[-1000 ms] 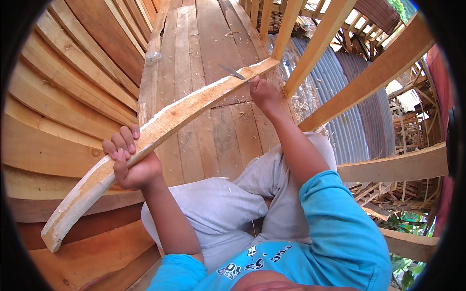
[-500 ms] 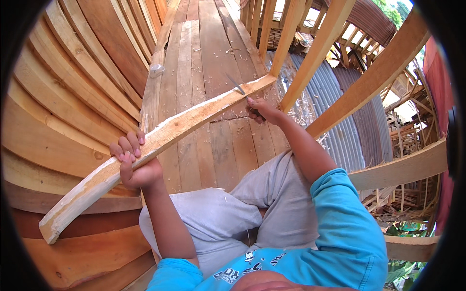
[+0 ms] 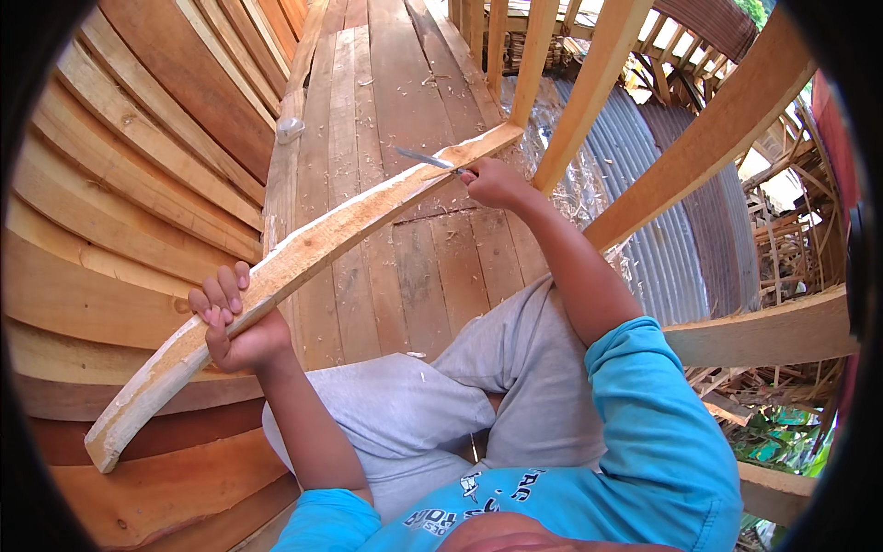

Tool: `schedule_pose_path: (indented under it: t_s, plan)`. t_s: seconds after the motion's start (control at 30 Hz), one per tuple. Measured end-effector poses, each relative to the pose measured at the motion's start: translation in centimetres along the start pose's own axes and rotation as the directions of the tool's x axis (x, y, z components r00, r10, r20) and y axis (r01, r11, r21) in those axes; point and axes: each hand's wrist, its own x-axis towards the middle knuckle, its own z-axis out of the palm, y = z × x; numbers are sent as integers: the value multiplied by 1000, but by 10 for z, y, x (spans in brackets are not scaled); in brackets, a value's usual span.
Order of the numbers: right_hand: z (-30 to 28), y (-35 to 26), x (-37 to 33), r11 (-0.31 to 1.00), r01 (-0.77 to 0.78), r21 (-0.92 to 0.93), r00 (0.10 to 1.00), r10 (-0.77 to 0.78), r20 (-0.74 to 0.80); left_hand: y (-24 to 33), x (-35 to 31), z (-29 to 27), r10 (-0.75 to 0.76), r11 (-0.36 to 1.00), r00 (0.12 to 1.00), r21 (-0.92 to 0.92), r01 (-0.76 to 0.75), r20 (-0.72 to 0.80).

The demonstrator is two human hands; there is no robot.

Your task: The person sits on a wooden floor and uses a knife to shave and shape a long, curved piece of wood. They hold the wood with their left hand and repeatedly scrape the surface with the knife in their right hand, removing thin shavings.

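Note:
A long, slightly curved wooden board [image 3: 317,235] with a pale, whitish edge lies slantwise before me, from the lower left to the far right. My left hand [image 3: 234,317] is closed around its lower left part, with fingers over the top edge and the thumb beneath. Near the far end, my right hand [image 3: 495,183] grips a knife [image 3: 425,158]. Its grey blade lies across the board's upper face and points to the left. Most of the knife's handle is hidden in my fist.
Under the board runs a plank floor [image 3: 441,276] strewn with wood shavings. Curved planks [image 3: 120,193] form a wall on the left. Upright wooden ribs [image 3: 589,92] stand on the right, with corrugated metal sheets [image 3: 644,198] beyond them. A small clear container [image 3: 290,130] sits by the left wall.
The knife blade has swung flatter and now points more to the left. My right hand has turned and risen slightly. My left hand has shifted a little left and down along the board.

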Motion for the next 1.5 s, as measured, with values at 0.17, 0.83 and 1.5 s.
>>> schedule_pose_path:
  t_s: [0.17, 0.83, 1.5]
  plan:
    - [-3, -7, -12, 997, -9, -79, 993, 0, -115, -1, 0, 1, -5, 1000, 1000, -28, 5, 13]
    - [3, 69, 20, 913, -127, 388, 859, 297, -417, -2, 0, 3, -17, 1000, 999, -26, 18, 33]
    - [20, 4, 21, 844, 132, 520, 782, 234, -578, -1, 0, 1, 0, 1000, 1000, 3, 0, 6]
